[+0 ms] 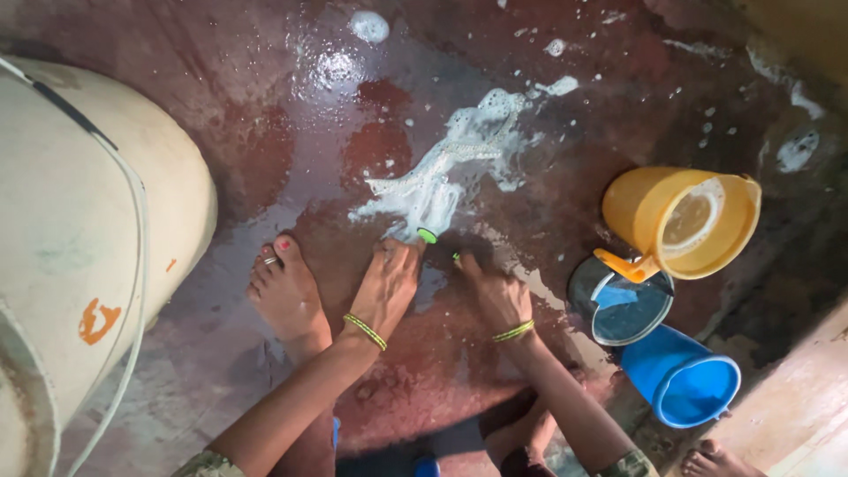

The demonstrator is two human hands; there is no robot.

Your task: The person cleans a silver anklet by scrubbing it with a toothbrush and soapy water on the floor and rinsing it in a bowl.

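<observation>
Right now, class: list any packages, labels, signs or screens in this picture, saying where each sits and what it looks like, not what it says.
No packages, signs or screens show.
White bucket: far left, big and round, with orange marks on its wall, too blurred to tell whether they are a label.
Yellow jug, steel vessel, blue mug: right side, no labels visible.

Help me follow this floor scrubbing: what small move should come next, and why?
Probably push the green brush forward into the foam streak: both hands, left hand and right hand, press it at the suds' near end, and the lather lies unspread ahead.
</observation>
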